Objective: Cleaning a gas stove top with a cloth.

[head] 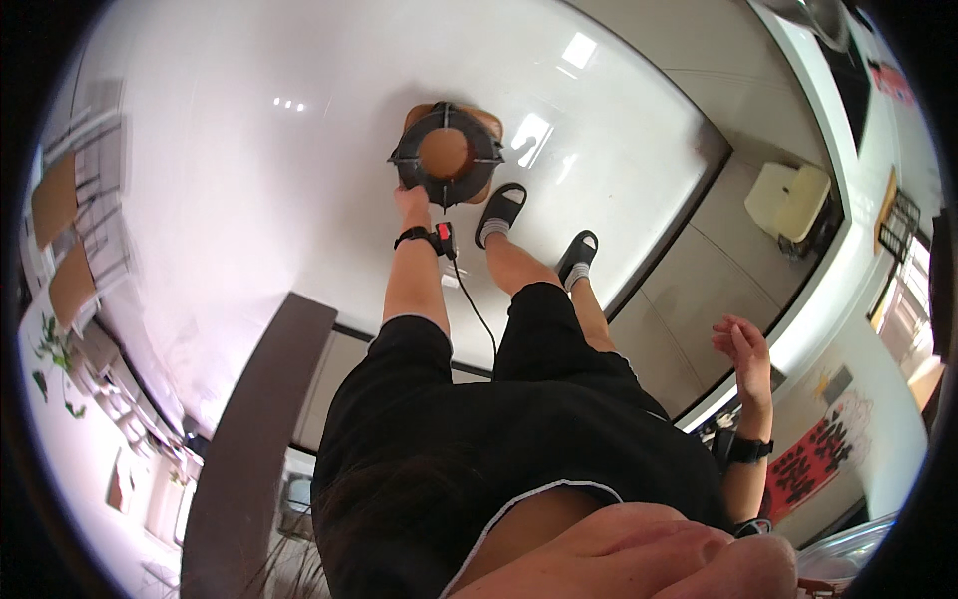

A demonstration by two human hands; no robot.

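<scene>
My left hand [413, 201] is at the lower left edge of a dark round ring-shaped stand [419, 177], its fingers closed on the rim. Several prongs stick out from the ring, which looks like a stove pot support. Under or behind it, a brown stool or chair seat [486, 120] shows at the corners and, it seems, through the round opening. The legs beneath the seat are hidden. My right hand [742, 346] is raised at the right, away from the ring, with nothing in it and its fingers loosely bent and partly apart.
My feet in black slides [502, 213] stand on the glossy pale floor, close to the seat. Cabinets and a white counter edge [812, 292] run along the right, with a cream plastic object [789, 201] by them. A dark brown panel [254, 419] rises at lower left; chairs [56, 198] stand far left.
</scene>
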